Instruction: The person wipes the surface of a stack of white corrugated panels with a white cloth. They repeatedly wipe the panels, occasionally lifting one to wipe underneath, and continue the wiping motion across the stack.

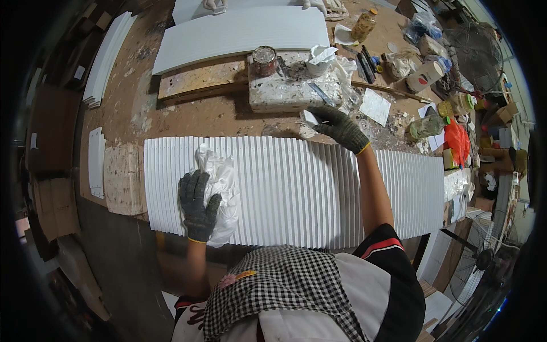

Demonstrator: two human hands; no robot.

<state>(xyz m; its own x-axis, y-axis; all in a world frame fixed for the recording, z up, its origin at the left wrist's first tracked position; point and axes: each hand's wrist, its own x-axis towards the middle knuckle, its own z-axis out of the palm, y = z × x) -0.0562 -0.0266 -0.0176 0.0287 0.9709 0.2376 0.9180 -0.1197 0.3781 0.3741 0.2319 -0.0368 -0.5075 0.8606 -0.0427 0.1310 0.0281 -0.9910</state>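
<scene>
Here we have our left hand, in a dark knit glove, pressed flat with fingers spread on a crumpled white cloth, pinning it against the white fluted panel that lies across the near edge of the worktop. Our right hand, gloved the same way, reaches past the panel's far edge toward the paint-crusted block; its fingers curl around something small and pale, though we cannot tell exactly what it holds. On that block stand a rusty tin and a white cup, close together. To our eye the work in hand is wiping the ribs, and doing it well means running the cloth along the grooves rather than across them, keeping the palm flat so pressure stays even, and steadying the panel so it does not slide off the worktop edge. A second white panel lies farther back, where another person's hands rest at its far edge.
</scene>
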